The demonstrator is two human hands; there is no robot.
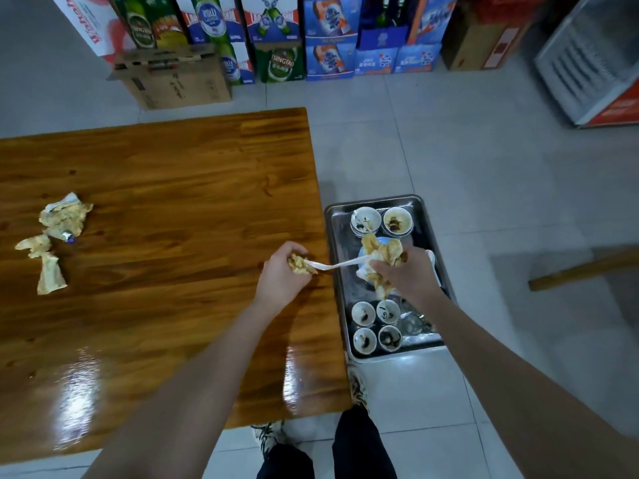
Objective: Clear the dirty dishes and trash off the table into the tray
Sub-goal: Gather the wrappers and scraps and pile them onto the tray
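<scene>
Straddling the 3 o'clock edge of the worktop, the person's two hands share one tangle of trash. The left hand has its grip clamped on a small greasy napkin wad just inside that edge. The right hand has its grip clamped on a larger napkin bundle above the middle of the metal tray, which sits beside the worktop at its 3 o'clock. A thin white strip runs taut between the two; whether it is a plastic spoon or twisted tissue cannot be told. The step in hand looks to be dropping this trash into the tray. Done well, the left hand would carry its wad toward 3 o'clock, over the rim, before either grip loosens, so that nothing flicks back onto the wood. The drop should land at the tray's centre, between the two bowls at its 12 o'clock and the four cups at its 6 o'clock. More crumpled napkins wait at the worktop's 9 o'clock.
</scene>
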